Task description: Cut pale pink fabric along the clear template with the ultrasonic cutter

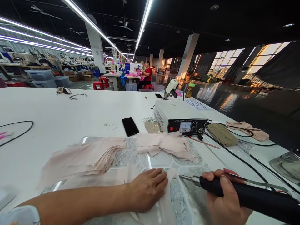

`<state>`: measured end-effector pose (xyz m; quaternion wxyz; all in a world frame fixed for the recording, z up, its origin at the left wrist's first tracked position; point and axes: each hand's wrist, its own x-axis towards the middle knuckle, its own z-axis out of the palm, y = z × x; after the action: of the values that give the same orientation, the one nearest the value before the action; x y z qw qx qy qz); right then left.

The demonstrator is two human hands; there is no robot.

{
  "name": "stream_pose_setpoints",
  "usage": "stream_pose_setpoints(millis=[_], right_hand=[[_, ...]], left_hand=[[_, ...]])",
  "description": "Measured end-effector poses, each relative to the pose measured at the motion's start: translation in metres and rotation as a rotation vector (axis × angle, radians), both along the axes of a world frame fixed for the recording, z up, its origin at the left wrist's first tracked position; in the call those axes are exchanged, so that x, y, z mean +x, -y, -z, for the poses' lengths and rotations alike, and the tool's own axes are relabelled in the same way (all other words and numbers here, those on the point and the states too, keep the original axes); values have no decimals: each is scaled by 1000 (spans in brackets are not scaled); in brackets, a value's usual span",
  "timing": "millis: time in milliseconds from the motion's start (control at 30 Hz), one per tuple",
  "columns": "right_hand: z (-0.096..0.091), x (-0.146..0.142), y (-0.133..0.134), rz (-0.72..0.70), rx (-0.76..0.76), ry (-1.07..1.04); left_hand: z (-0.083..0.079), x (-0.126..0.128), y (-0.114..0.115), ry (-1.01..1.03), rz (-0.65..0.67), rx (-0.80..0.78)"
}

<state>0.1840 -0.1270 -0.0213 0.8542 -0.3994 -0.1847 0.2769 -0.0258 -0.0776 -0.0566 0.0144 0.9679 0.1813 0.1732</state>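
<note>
My left hand (150, 189) lies palm down on thin pale pink fabric (105, 176), fingers slightly bent, pressing it against a clear patterned mat (178, 200). In my right hand (227, 197) is a corded cutting pen (253, 195) with a thick black handle and a pointed metal tip, angled left. That tip is just right of the fabric's edge; whether it touches the mat I cannot tell. A thin metal strip, perhaps tweezers (257, 181), is also between my right fingers. Beyond my hands lie a fanned stack of pink fabric pieces (89, 156) and a looser pile (164, 144).
A white control box (180, 114) with a meter stands behind the mat. Nearby are a black phone (130, 126), rubber bands (150, 120), a brown cloth (222, 134) and a glass jar (286, 164). Black cables cross the right side. A person (147, 75) sits at a distant sewing table.
</note>
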Motion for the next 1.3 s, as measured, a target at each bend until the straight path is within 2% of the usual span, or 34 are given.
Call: stream_pose_setpoints(millis=[367,1300], right_hand=[[-2,-3,-5,53,-8,43],[5,-2,-10,50,-9,67]], left_hand=[[4,-1,-2,30,30,-30],[7,-2,-3,89,49,110]])
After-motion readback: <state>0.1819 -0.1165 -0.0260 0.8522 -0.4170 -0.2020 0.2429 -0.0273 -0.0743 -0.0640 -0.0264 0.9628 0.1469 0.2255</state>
